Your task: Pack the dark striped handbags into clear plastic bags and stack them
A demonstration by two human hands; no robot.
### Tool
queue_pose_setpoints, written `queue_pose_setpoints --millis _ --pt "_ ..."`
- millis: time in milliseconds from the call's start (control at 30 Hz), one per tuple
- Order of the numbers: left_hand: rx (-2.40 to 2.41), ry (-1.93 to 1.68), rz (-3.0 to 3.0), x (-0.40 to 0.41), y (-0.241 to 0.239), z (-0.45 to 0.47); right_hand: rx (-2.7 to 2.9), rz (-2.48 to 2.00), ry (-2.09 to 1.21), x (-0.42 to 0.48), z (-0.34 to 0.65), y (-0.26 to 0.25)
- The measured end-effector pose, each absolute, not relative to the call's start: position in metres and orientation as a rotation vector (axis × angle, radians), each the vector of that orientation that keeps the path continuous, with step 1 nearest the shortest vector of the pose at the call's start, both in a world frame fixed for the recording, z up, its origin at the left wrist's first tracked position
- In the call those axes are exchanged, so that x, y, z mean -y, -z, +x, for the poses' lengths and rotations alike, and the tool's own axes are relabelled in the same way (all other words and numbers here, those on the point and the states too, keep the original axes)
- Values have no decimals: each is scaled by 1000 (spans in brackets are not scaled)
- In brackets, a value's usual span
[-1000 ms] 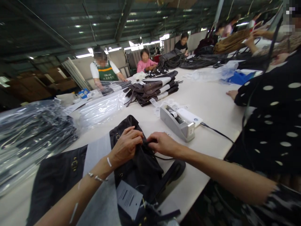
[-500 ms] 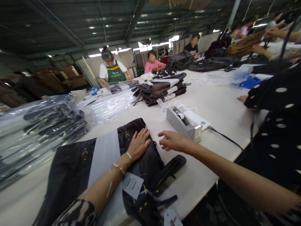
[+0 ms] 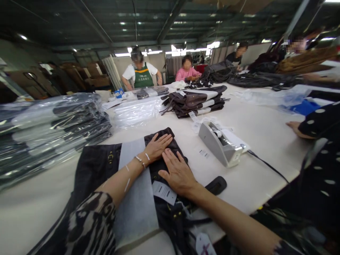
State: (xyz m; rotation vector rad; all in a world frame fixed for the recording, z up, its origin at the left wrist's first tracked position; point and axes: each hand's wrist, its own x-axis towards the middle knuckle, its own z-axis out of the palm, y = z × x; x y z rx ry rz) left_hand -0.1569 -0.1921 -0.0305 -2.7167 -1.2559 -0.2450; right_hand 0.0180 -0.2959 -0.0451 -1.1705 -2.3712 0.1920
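A dark leather bag (image 3: 97, 170) with brass buckles lies flat on the pale table, wrapped round its middle by a whitish band (image 3: 135, 209). My left hand (image 3: 158, 146) rests flat on the bag's far right part, fingers out. Beside it my right hand (image 3: 178, 170) presses down on the same part, its fingers stretched and the thumb apart. Below the right hand a printed hang tag (image 3: 164, 192) lies on the bag. A dark strap (image 3: 217, 185) sticks out to the right, and a second white tag (image 3: 205, 244) hangs near the front edge.
A grey tape dispenser (image 3: 220, 143) stands right of the bag, with a cable (image 3: 268, 166) behind it. Plastic-wrapped bags (image 3: 53, 131) are piled at left, more dark bags (image 3: 196, 101) farther back. A co-worker's polka-dot sleeve (image 3: 322, 120) is close at right; other people work across the table.
My right hand has come left from above the table onto the bag, next to my left hand. The hang tag now lies flatter, and the camera view has turned slightly left.
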Motion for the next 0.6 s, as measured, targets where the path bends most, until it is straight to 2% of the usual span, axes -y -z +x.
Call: queue_pose_setpoints --millis 167,333,467,600 --pt "1435 273 -2690 163 20 -143 2402 -1197 -161 300 18 43" --pt "1627 8 -2859 125 31 -124 2434 -1221 -236 303 16 40" --pt "1688 58 -2899 99 43 -110 2472 -1218 -419 300 20 31" --pt "1675 229 -2941 89 45 -109 2324 -1269 -689 285 18 -1"
